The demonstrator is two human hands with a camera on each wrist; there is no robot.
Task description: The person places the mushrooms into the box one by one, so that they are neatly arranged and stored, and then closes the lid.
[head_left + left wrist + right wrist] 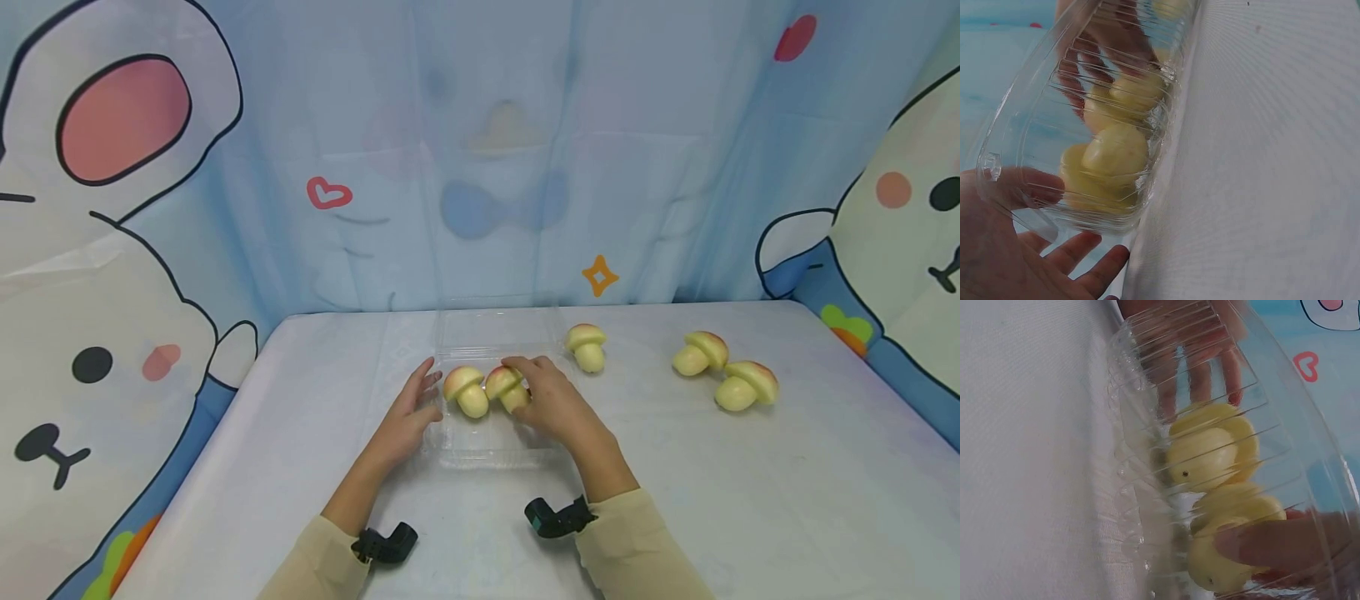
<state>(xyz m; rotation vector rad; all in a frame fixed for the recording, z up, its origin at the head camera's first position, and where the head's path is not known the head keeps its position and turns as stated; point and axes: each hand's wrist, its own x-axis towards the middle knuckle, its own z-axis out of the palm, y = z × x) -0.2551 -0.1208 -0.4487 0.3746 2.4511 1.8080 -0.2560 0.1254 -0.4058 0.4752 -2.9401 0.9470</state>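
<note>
Head view: I see both hands at a clear plastic box [491,446] near the middle of the table [787,500], its lid standing open at the back. My left hand [411,408] sits flat against the box's left wall, fingers straight and spread, gripping nothing. My right hand [551,398] is inside the box, fingers curled over the right toy mushroom [506,387]; the thumb side is hidden, so a full grip is hard to confirm, but the fingers wrap its cap. A second toy mushroom [466,390] stands just left of it, touching or nearly touching, also inside the box.

Left wrist view: the left hand [997,250] shows through the clear wall, fingertips [1107,265] straight along the box's edge, two yellow mushrooms [1113,156] behind the plastic.

Right wrist view: a right finger [1272,540] presses on the nearer mushroom [1229,550], with the other mushroom [1210,453] beyond and the left hand's fingers seen through the far wall.

Outside the box, one mushroom [587,346] stands just beyond its right rear corner. Two more [701,352] [745,385] lie on their sides well to the right, close together. A cartoon-print curtain [480,150] backs the table.
</note>
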